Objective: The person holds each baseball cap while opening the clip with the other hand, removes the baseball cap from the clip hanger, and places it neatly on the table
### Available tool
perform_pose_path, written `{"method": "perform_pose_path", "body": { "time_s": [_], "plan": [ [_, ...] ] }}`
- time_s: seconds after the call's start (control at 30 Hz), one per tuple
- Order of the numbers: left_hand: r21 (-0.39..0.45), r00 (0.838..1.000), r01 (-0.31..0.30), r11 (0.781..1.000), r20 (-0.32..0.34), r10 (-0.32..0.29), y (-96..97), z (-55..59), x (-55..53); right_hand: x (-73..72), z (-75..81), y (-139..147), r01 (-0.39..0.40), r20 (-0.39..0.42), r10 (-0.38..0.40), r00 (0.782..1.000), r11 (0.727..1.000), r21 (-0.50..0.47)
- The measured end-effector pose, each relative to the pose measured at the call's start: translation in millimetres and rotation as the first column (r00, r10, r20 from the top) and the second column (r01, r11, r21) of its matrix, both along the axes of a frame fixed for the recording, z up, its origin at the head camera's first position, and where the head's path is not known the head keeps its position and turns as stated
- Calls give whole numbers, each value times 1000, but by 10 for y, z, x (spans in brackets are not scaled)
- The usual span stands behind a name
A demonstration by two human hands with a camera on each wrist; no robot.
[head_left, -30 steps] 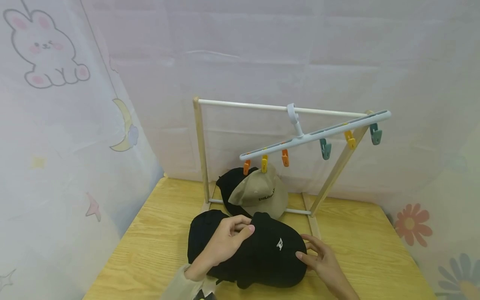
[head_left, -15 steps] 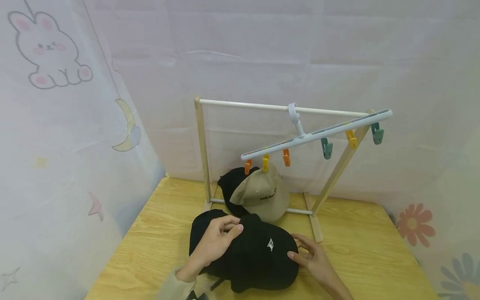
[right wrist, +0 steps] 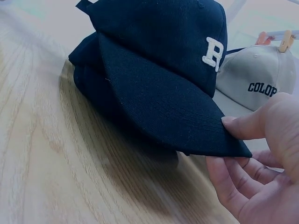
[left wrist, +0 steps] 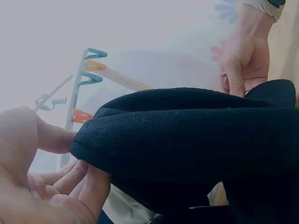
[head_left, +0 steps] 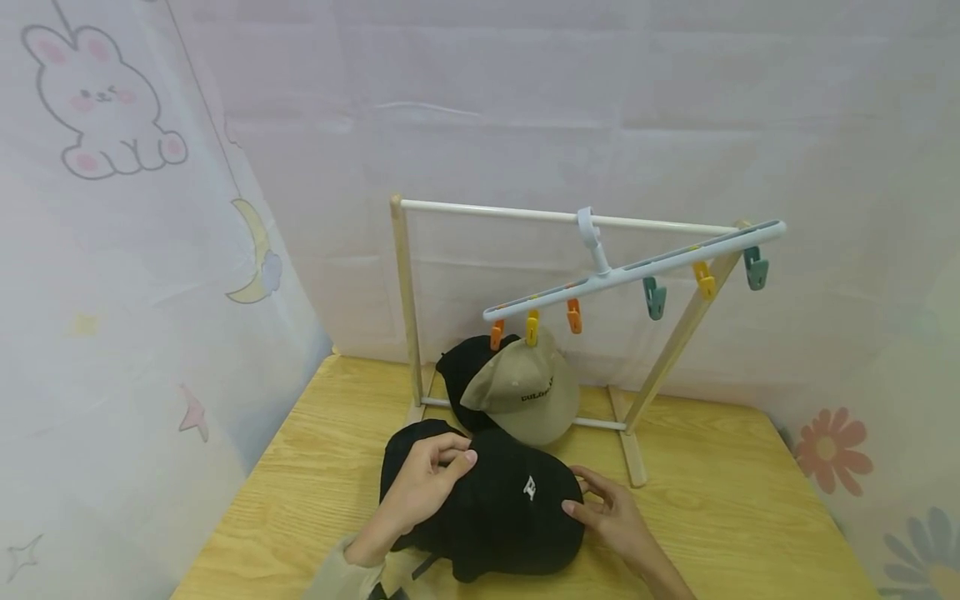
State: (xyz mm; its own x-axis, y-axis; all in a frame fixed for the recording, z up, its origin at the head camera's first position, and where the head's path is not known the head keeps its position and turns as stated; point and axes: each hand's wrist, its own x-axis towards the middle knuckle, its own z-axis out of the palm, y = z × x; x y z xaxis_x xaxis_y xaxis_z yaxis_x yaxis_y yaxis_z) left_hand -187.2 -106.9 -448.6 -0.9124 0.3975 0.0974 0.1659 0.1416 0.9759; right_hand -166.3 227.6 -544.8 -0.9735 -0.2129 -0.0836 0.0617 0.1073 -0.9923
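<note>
A black baseball cap [head_left: 510,517] with a white letter R on its crown is held over the wooden table by both hands. My left hand [head_left: 426,483] pinches the edge of its crown between thumb and fingers, as the left wrist view also shows. On the other side, my right hand [head_left: 613,518] pinches the brim, thumb on top and fingers beneath, seen close in the right wrist view. Another black cap [head_left: 408,442] lies under and to the left of the held one, mostly covered by it and by the left hand.
Behind stands a wooden rack [head_left: 406,308] with a white rod. A pale blue hanger [head_left: 637,271] with several coloured clips hangs tilted from it. Below its lower end are a beige cap [head_left: 525,400] with dark lettering, at a yellow clip [head_left: 532,328], and a black cap [head_left: 461,362].
Both hands have shifted left in the head view with the cap between them, keeping their grip. The hanger and the caps at the rack stay as they were.
</note>
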Motion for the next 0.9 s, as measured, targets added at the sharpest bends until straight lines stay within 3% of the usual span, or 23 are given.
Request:
{"method": "perform_pose_path", "body": {
  "time_s": [0.33, 0.67, 0.9],
  "plan": [
    [-26, 999, -48, 999, -18, 48, -23, -64, -54, -94, -64, -58, 11, 18, -12, 1000, 1000, 11],
    [-93, 992, -117, 989, -58, 112, -85, -201, -154, -214, -139, -111, 90, 48, -93, 995, 994, 66],
    [-143, 979, -183, 973, -120, 167, -94, -252, -176, -267, -206, -110, 100, 57, -105, 993, 991, 90]
  ]
}}
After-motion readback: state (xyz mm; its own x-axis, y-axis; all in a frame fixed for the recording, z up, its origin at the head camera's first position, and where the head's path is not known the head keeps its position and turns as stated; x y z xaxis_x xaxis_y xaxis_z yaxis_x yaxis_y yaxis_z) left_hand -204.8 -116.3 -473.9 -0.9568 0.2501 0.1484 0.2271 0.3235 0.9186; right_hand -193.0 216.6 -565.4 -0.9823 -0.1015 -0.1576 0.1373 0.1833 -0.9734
